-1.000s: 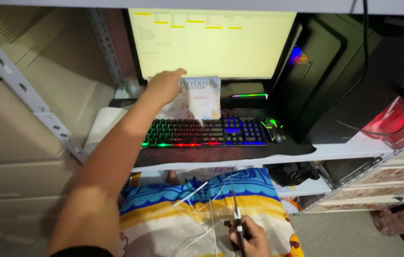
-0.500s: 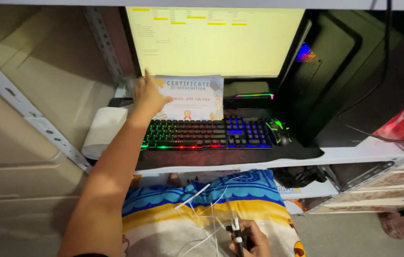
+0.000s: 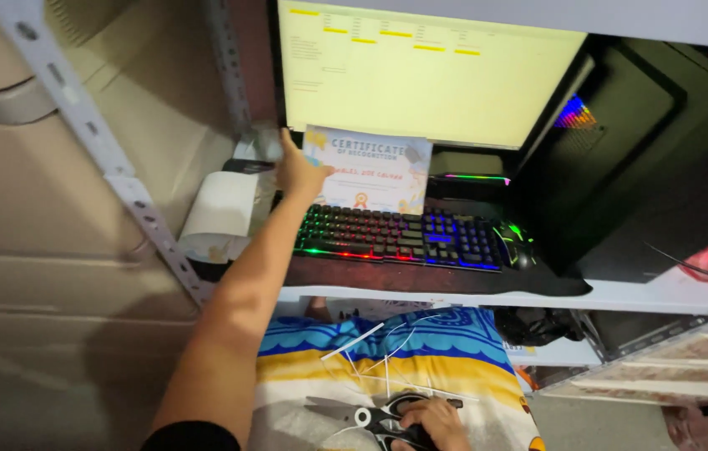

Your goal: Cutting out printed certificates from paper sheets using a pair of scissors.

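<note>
Monitor point(image 3: 429, 79), lit pale yellow, far centre; dark PC tower point(image 3: 621, 167) to its right w/ coloured fan glow. White shelf point(image 3: 663, 294) carries the desk mat and backlit keyboard point(image 3: 400, 236); mouse point(image 3: 514, 243) just right of kbd. Paper roll point(image 3: 219, 213) at left, beside the grey slotted upright point(image 3: 95, 142).

Printed sheet, certificate-type w/ pale blue border point(image 3: 368, 171): now stands upright, leaning on the monitor foot, behind kbd. 1 s ago it was folded/narrow in the hand, over the keys; 0.5 s ago spread flat-on. So it has gone from carried to propped; judged: placement about done.

L hand point(image 3: 300, 174): arm stretched far, fingers closed on the sheet's left edge, thumb on its front. Not let go yet.

R hand point(image 3: 433, 422): near, low on the patterned cloth point(image 3: 421, 359), fingers wrapped round the black scissors point(image 3: 371, 415); unchanged. White cable ties/cords point(image 3: 371, 351) lie loose just beyond it.
</note>
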